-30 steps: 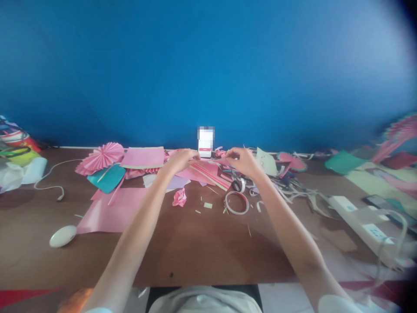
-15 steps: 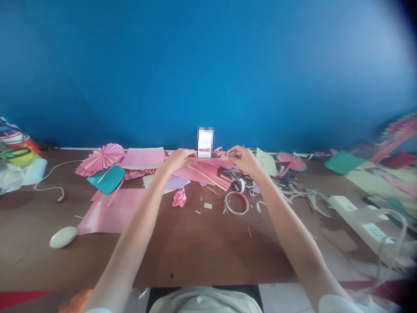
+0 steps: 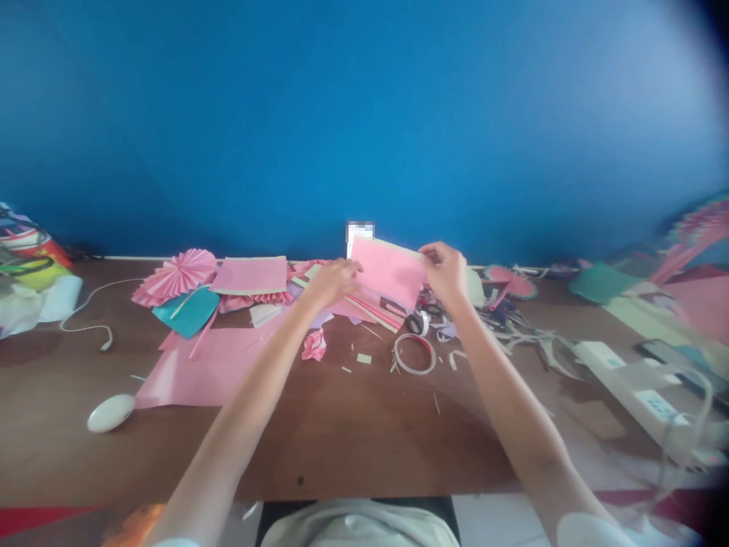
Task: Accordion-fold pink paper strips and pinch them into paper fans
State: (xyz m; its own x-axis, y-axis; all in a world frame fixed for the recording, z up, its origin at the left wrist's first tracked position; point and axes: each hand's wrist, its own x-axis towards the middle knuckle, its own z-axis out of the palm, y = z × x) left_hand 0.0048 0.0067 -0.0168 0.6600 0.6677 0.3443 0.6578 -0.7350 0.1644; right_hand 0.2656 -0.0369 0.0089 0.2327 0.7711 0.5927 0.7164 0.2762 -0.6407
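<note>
A sheet of pink paper (image 3: 388, 270) is held up off the table, tilted, with a pale strip along its top edge. My left hand (image 3: 335, 281) pinches its left side. At the upper right corner, the thumb and fingers of my right hand (image 3: 443, 266) are closed on the same sheet. Behind it, an upright phone (image 3: 358, 229) is partly covered. Pink paper strips (image 3: 373, 310) lie below the sheet, and a crumpled pink paper (image 3: 314, 346) rests nearer to me. A roll of tape (image 3: 414, 355) lies below my right hand.
Pink folded fans (image 3: 182, 275), a teal paper piece (image 3: 187, 313) and a large pink sheet (image 3: 199, 368) lie left, near a white mouse (image 3: 111, 413). Paper scraps (image 3: 364, 358) dot the middle. On the right is a white power strip (image 3: 632, 387). A blue wall (image 3: 364, 114) stands behind.
The pink sheet has come up from the pile and turned its face towards me, now covering most of the phone. My right hand has shifted slightly right, my left hand slightly right and nearer.
</note>
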